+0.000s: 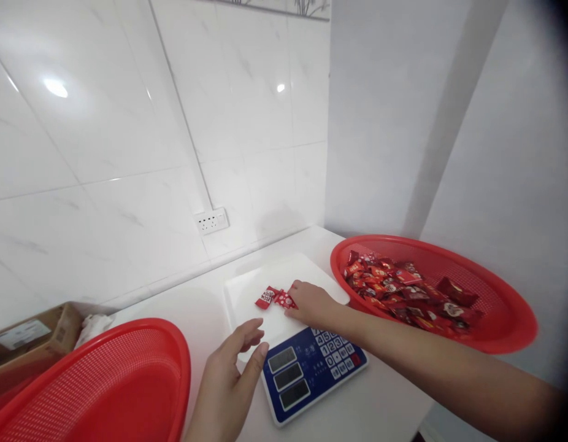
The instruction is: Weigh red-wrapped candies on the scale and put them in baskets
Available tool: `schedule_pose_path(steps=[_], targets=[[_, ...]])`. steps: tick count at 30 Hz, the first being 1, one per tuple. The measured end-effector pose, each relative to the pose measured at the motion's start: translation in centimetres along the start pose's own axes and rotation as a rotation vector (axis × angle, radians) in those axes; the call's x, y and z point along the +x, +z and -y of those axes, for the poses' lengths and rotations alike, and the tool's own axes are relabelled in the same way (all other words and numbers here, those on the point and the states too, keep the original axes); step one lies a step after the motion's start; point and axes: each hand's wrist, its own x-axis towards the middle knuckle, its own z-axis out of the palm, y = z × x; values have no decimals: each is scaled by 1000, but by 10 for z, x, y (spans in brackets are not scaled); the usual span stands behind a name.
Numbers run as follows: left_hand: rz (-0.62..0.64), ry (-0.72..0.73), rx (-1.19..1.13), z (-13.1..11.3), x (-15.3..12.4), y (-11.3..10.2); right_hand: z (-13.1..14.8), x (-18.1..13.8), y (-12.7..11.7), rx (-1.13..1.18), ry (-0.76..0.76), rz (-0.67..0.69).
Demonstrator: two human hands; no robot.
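Just below the centre of the frame, two red wrapped candies lie side by side on the white platter of a scale. The touched candy sits right against the fingertips of the right hand, which comes in from the lower right with its knuckles up and its fingers bent down onto the wrapper's end. Whether the tips pinch the wrapper or only press on it cannot be told, as the hand hides them. The loose candy lies just beside the first, on the side away from the fingers, and touches or nearly touches it.

The left hand, at bottom centre, is spread flat and holds nothing. Its fingers are loosely apart, with the fingertips on the platter's near edge, apart from both candies.

Each candy is small, with a glossy red wrapper marked in white and twisted ends.

There is one scale, with a blue front panel, three dark displays and a keypad. There are two red mesh baskets. The right basket, at middle right, holds a heap of candies too many to count, and the left basket is at lower left. One cardboard box stands at the left edge and one wall socket is on the tiles. All of it rests on a white counter.
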Motion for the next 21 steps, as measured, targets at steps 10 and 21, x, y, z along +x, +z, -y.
schedule_pose_path(steps=[10, 21], targets=[[-9, 16, -30, 1, 1, 0, -11, -5, 1, 82, -58, -66], [-11, 31, -20, 2, 3, 2, -10, -7, -6, 221, -6, -54]])
